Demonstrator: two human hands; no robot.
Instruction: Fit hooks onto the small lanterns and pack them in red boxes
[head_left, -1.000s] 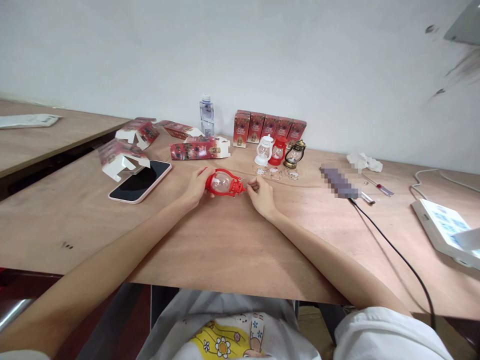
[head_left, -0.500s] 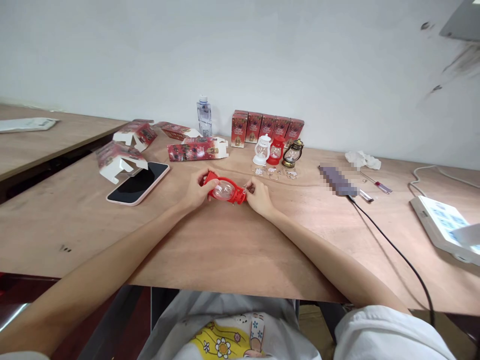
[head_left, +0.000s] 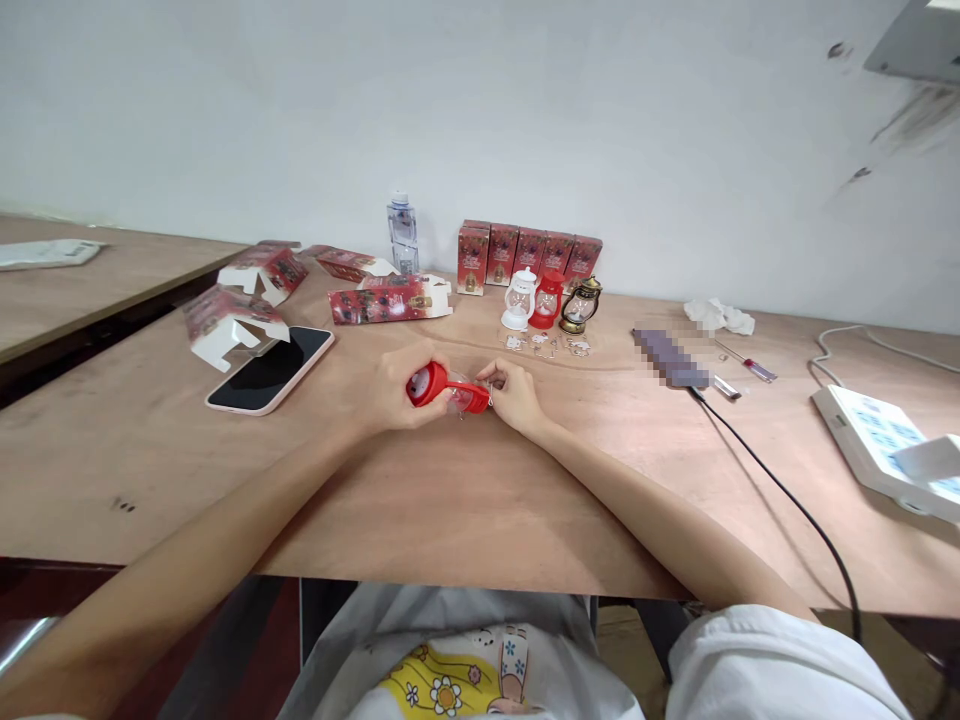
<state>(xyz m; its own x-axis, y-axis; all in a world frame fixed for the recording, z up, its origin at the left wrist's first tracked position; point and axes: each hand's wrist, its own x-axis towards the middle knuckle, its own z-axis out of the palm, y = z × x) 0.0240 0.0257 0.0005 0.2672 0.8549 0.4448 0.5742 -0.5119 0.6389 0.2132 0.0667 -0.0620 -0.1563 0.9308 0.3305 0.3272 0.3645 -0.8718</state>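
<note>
My left hand [head_left: 401, 385] is wrapped round a small red toy lantern [head_left: 469, 398], held sideways above the table with its round base toward the left. Part of the clear globe shows between its red frame bars; the fingers cover the rest. At the lantern's top end, on the right, my right hand [head_left: 517, 398] pinches a thin metal wire [head_left: 490, 393]. How the wire joins the lantern is too small to make out. Behind my hands stand a white lantern [head_left: 518, 300], another red lantern [head_left: 547, 302] and a bronze-coloured lantern [head_left: 580, 306]. Small wire pieces [head_left: 546, 346] lie before them.
Several red boxes [head_left: 501, 256] stand by the wall near a water bottle [head_left: 403, 235]. Opened boxes [head_left: 390, 302] and a phone [head_left: 270, 370] lie to the left. At the right are a cabled, blurred device [head_left: 670, 358], a screwdriver [head_left: 759, 370], tissue [head_left: 720, 316] and a power strip [head_left: 870, 435].
My left hand has turned the red lantern, so its base underside now faces me and less of the globe shows. The right hand stays at the top end with the wire.
</note>
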